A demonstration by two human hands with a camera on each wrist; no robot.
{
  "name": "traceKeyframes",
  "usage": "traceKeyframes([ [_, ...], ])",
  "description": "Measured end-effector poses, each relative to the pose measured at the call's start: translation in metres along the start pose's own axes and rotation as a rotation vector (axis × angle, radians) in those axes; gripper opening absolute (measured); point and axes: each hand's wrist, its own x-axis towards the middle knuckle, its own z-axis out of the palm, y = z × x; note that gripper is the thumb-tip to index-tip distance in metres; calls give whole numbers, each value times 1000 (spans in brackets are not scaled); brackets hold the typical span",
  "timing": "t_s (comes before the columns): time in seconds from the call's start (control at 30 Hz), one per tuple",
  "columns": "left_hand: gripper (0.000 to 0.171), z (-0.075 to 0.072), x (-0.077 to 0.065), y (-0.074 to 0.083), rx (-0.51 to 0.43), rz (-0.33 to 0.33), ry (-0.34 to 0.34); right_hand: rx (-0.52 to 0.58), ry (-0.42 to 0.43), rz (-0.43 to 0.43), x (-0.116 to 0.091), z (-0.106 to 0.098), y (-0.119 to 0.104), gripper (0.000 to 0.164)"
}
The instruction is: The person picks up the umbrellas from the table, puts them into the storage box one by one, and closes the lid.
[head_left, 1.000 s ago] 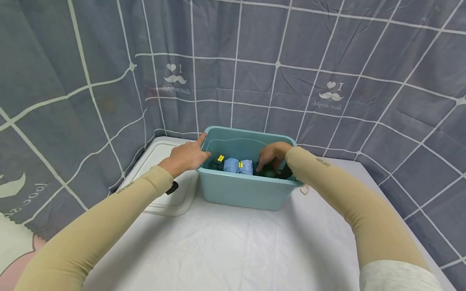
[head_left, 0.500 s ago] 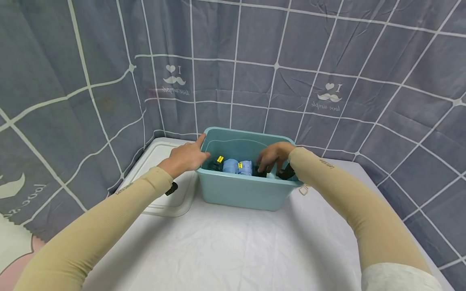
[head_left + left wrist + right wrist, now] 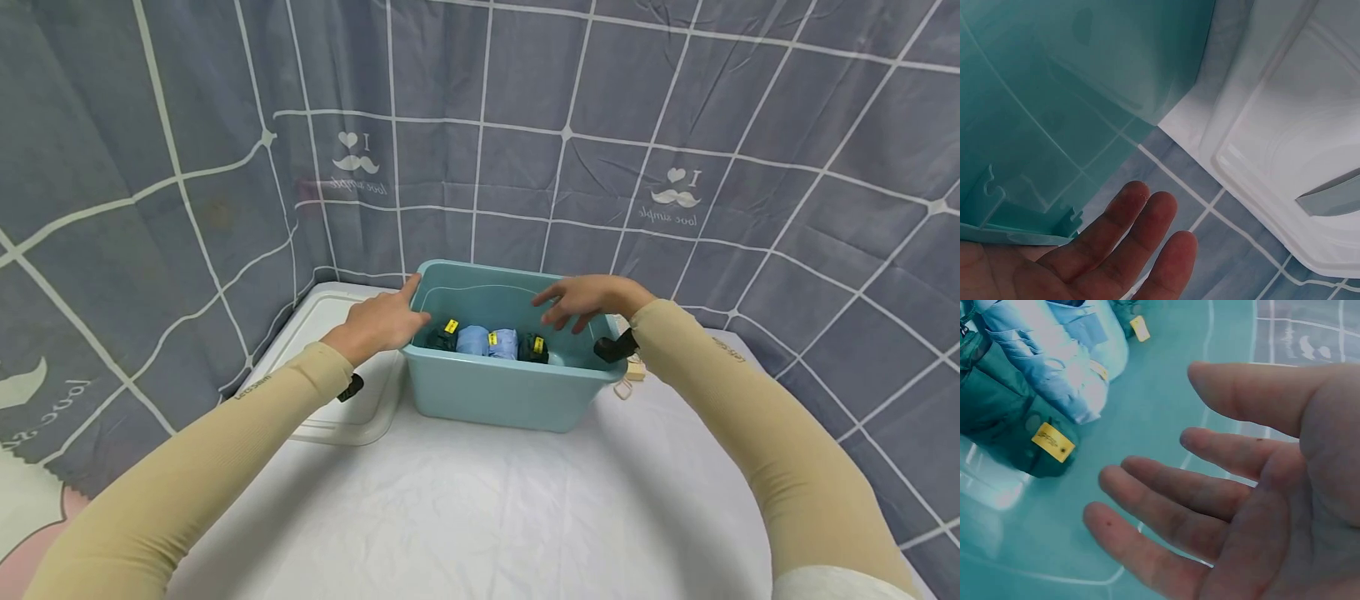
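A teal plastic bin (image 3: 502, 392) stands on the white-covered table. Inside it, a row of rolled cloth bundles fills the left and middle part: a dark green one (image 3: 447, 340), two light blue ones (image 3: 473, 341), and another dark green bundle (image 3: 1022, 412) with a yellow tag. My left hand (image 3: 378, 322) rests at the bin's left rim, thumb over the inner side; three of its fingers (image 3: 1163, 269) extend outside, below the rim. Over the bin's right half my right hand (image 3: 588, 298) hovers with loosely spread fingers and nothing in them.
A white lid (image 3: 360, 408) lies on the table at the bin's left. Beyond the right end are a small wooden-coloured block (image 3: 635, 370) and a light loop (image 3: 623, 389). A grey gridded curtain (image 3: 517, 167) hangs close behind the bin.
My right hand has let go of the right-hand dark green bundle, then risen out of the bin and moved right. That bundle now shows its yellow tag. The left hand stays at the rim.
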Motion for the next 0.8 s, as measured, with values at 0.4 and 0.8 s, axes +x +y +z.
traceKeyframes([
  [0.4,80,0,-1,0,0,-2,-6,13,241,-116,-30,-8,19,56],
  [0.8,80,0,0,1,6,-7,-11,123,425,-160,-52,-10,49,56],
])
